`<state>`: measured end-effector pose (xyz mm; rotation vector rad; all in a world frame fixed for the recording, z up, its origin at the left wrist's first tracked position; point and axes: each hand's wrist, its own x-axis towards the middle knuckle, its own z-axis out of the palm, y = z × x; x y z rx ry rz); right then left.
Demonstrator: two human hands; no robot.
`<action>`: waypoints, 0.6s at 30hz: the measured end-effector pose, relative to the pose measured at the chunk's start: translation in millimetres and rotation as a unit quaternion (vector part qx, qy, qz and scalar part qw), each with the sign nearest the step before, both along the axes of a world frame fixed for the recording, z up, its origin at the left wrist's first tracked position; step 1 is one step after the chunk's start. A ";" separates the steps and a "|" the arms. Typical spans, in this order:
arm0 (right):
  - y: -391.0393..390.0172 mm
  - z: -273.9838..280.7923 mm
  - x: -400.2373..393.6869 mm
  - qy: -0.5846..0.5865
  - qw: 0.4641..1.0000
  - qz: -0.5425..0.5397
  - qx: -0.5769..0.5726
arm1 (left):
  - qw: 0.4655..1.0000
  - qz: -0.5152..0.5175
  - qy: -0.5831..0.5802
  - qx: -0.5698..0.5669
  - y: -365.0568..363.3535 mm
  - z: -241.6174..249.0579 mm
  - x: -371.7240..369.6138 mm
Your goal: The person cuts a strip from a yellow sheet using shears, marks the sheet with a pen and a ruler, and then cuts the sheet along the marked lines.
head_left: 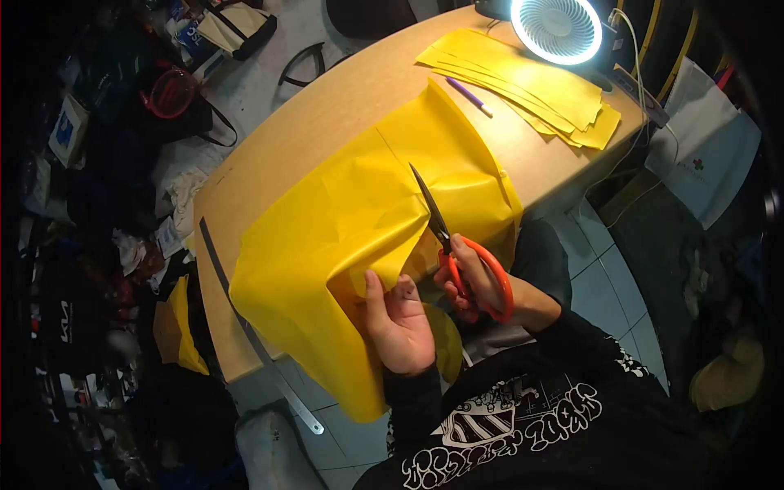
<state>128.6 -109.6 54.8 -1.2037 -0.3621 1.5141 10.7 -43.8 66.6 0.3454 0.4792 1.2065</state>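
A large yellow sheet (310, 237), smooth and creased, lies over the table and hangs past its near edge. A dark line is drawn on its far part. My right hand (482, 278) is closed round the orange handles of a pair of scissors (439, 214). One dark blade lies over the sheet, pointing away from me at the end of a cut; the other blade is mostly hidden. My left hand (402, 331) grips the raised cut edge of the sheet between thumb and fingers, just left of the scissors.
Yellow cut strips (523, 82) are stacked at the far right beside a purple pen (469, 96). A lit round fan lamp (557, 29) stands behind them. A metal ruler (286, 388) sticks out past the table's (245, 175) left edge. Clutter fills the floor at left.
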 end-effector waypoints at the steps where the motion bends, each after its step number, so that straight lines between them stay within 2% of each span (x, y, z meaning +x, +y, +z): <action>1: 1.3 5.2 -1.5 -0.007 1.000 -0.005 -0.018 | 1.000 -0.004 0.004 -0.013 -1.8 -9.8 -2.6; 4: -2.7 -1.8 -4.7 -0.040 0.998 0.011 -0.042 | 0.980 -0.019 -0.127 -0.154 -27.7 -16.1 -8.8; 5: -5.1 -0.9 -6.1 -0.037 0.998 0.009 -0.054 | 0.970 -0.053 -0.158 -0.178 -34.6 -25.0 -15.4; 6: -7.2 -3.5 -8.2 -0.057 0.997 0.004 -0.046 | 0.972 -0.070 -0.161 -0.157 -43.3 -30.8 -18.8; 8: -11.9 -8.9 -10.1 -0.097 0.995 -0.007 -0.030 | 0.962 -0.069 -0.165 -0.208 -55.4 -29.5 -22.4; 11: -16.5 -19.7 -8.0 -0.160 0.987 0.004 0.017 | 0.956 -0.100 -0.179 -0.209 -60.1 -46.1 -26.2; 15: -21.4 -40.3 -7.9 -0.189 0.982 -0.010 0.021 | 0.962 -0.141 -0.146 -0.185 -67.6 -60.3 -21.6; 18: -25.7 -45.7 -6.9 -0.199 0.979 -0.025 0.032 | 0.958 -0.097 -0.148 -0.224 -69.3 -71.5 -19.3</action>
